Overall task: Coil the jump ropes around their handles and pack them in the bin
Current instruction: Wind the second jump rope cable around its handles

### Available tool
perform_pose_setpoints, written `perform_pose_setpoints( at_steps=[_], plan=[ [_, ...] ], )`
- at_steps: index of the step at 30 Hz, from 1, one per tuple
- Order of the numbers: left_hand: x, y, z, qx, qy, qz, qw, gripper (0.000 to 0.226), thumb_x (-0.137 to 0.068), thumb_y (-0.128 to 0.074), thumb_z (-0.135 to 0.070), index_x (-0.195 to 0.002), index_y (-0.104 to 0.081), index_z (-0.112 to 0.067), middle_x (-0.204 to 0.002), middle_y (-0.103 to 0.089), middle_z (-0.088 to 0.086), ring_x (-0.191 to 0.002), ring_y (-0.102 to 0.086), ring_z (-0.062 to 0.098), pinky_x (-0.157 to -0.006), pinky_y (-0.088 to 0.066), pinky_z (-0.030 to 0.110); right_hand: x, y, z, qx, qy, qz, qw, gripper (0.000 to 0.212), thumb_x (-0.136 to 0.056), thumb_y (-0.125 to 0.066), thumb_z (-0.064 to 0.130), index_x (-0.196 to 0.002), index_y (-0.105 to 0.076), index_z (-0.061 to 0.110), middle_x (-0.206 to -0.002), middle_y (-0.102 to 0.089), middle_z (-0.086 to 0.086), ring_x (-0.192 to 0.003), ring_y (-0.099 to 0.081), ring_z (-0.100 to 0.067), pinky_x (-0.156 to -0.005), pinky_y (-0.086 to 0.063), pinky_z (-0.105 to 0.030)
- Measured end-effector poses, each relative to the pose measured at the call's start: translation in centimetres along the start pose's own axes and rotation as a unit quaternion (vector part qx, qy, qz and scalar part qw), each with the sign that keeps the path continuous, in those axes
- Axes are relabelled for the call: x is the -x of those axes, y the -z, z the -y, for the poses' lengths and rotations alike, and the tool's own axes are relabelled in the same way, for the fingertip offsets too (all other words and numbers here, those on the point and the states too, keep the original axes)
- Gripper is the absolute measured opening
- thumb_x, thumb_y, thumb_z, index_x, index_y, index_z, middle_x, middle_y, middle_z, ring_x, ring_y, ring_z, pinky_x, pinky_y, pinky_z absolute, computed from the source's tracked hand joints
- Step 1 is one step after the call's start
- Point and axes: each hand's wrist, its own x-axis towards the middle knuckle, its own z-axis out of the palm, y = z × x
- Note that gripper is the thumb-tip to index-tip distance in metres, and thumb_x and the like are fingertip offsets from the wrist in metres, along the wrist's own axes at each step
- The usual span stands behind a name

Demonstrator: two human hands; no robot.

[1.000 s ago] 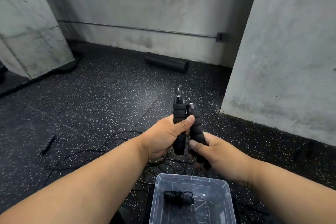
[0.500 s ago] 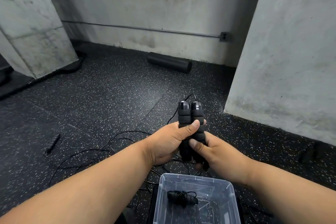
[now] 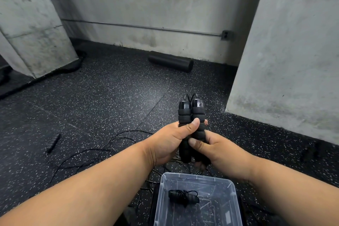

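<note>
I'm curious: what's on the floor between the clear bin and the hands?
Head view: loose black rope lies tangled between the bin and the hands.

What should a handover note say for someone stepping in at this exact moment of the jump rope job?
Left hand: grips the pair of black handles, held side by side and upright.
Right hand: grips the same pair lower down.
This rope's cord lies loose on the floor, not yet wound.
Clear bin: on the floor below the hands, with one coiled rope inside.
Another handle lies on the floor to the left.
Done: one rope packed.
Left: coil the cord around the held handles, put it in the bin, then deal with what remains on the floor.
</note>
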Motion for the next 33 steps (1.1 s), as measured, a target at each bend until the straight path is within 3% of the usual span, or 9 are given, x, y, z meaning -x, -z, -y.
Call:
perform_pose_setpoints(
  at_steps=[10,15,18,24,33],
  plan=[
    [-0.14,-0.09,-0.07,-0.002,-0.009,-0.005,1.000,0.064,-0.087,-0.076,-0.054,-0.134,-0.070,-0.011,-0.130,-0.070,0.023,-0.118,-0.068,0.034,-0.112,-0.049,0.058,0.04,-0.16,-0.05,-0.027,-0.013,0.004,1.000,0.028,-0.100,-0.058,0.030,-0.118,-0.061,0.008,-0.092,-0.073,-0.009,-0.071,-0.067,-0.020,-0.062,-0.053,-0.029],
    [-0.31,0.00,-0.19,0.009,-0.024,-0.016,1.000,0.057,-0.092,-0.072,-0.048,-0.133,-0.070,-0.009,-0.124,-0.072,0.018,-0.113,-0.070,0.029,-0.101,-0.058,0.044,0.13,-0.16,0.04,-0.018,-0.018,0.002,1.000,0.043,-0.093,-0.062,0.038,-0.120,-0.059,0.006,-0.095,-0.074,-0.009,-0.075,-0.067,-0.025,-0.067,-0.055,-0.036],
    [-0.31,0.01,0.05,0.002,-0.023,-0.020,1.000,0.052,-0.094,-0.070,-0.044,-0.133,-0.070,-0.011,-0.135,-0.071,0.014,-0.123,-0.068,0.029,-0.111,-0.052,0.049,0.24,-0.15,-0.23,-0.010,-0.018,-0.006,1.000,0.046,-0.092,-0.062,0.041,-0.122,-0.059,0.007,-0.102,-0.074,-0.019,-0.078,-0.067,-0.029,-0.073,-0.054,-0.045],
    [-0.14,-0.08,0.11,-0.001,-0.023,-0.018,1.000,0.054,-0.093,-0.071,-0.044,-0.135,-0.068,-0.010,-0.128,-0.072,0.012,-0.119,-0.068,0.027,-0.115,-0.047,0.055,0.32,-0.19,-0.21,-0.032,-0.013,-0.008,0.999,0.036,-0.096,-0.060,0.042,-0.113,-0.063,0.011,-0.096,-0.073,-0.019,-0.072,-0.068,-0.027,-0.066,-0.056,-0.036],
    [0.40,-0.19,-0.06,-0.038,-0.029,-0.019,0.999,0.073,-0.085,-0.079,-0.050,-0.138,-0.062,-0.002,-0.129,-0.068,0.017,-0.120,-0.064,0.034,-0.117,-0.038,0.067,0.29,-0.28,-0.42,-0.077,-0.026,-0.005,0.997,0.036,-0.094,-0.066,0.041,-0.116,-0.067,0.011,-0.102,-0.076,-0.018,-0.078,-0.070,-0.030,-0.071,-0.058,-0.037]
  ],
)
